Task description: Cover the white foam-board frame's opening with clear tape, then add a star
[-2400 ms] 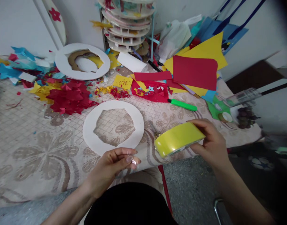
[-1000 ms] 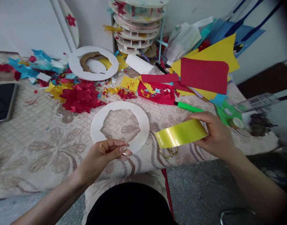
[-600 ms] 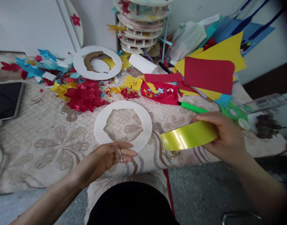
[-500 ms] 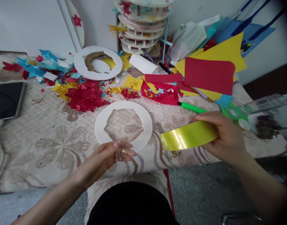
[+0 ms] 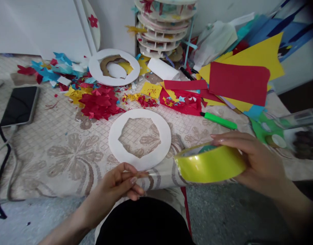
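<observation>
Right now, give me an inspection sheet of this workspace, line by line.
Surface: patterned cloth with floral print covers it.
Job's things: yellow tape roll; clear strip of tape runs from it to the left hand's fingers; white card ring lies flat nearby.
Clutter: red paper scraps, red sheet, green marker, second white ring.
Grippers: left hand pinches the tape end; right hand grips the roll.
Cables: black cable at left edge, beside a phone.
Surroundings: stacked discs against a white wall.
</observation>
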`<state>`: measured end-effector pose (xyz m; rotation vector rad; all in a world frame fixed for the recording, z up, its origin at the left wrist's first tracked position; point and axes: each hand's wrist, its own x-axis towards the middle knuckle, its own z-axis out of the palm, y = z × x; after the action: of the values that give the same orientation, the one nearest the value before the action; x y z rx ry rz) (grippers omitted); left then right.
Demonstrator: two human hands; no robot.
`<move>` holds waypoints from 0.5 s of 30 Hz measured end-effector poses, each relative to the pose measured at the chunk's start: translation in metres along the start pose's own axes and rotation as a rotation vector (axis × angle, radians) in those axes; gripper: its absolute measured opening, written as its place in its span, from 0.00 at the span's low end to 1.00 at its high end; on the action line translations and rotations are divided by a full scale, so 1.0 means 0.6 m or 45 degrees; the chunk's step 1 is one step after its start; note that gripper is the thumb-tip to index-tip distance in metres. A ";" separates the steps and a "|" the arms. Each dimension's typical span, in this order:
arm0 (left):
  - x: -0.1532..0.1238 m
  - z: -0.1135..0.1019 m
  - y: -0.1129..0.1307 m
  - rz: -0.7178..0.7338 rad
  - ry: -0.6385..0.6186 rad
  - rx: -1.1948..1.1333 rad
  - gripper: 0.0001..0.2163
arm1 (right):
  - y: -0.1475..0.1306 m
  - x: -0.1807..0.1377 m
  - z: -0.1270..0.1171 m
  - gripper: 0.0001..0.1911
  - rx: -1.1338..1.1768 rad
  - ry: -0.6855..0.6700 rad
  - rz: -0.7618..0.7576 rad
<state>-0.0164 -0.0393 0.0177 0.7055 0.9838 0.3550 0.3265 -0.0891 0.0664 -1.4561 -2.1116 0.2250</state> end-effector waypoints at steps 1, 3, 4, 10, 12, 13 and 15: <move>-0.003 0.000 -0.008 -0.028 0.005 -0.039 0.12 | -0.002 -0.005 0.001 0.30 0.026 -0.027 -0.002; -0.010 0.001 -0.024 -0.079 0.027 -0.117 0.14 | -0.003 -0.017 0.004 0.33 0.069 -0.094 -0.010; -0.013 0.002 -0.031 -0.109 0.043 -0.146 0.14 | -0.002 -0.023 0.006 0.34 0.078 -0.122 -0.020; -0.023 0.005 -0.052 -0.217 0.126 -0.217 0.14 | 0.007 -0.049 0.021 0.37 -0.010 -0.198 -0.025; -0.024 0.003 -0.051 -0.222 0.122 -0.213 0.15 | 0.008 -0.050 0.023 0.37 -0.016 -0.202 -0.008; -0.025 0.001 -0.049 -0.221 0.115 -0.208 0.15 | 0.008 -0.050 0.023 0.37 -0.009 -0.196 -0.003; -0.026 -0.003 -0.045 -0.211 0.089 -0.205 0.14 | 0.007 -0.047 0.020 0.36 0.015 -0.192 -0.006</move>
<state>-0.0273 -0.0672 0.0084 0.4650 1.0593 0.3114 0.3305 -0.1110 0.0447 -1.4685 -2.2286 0.3551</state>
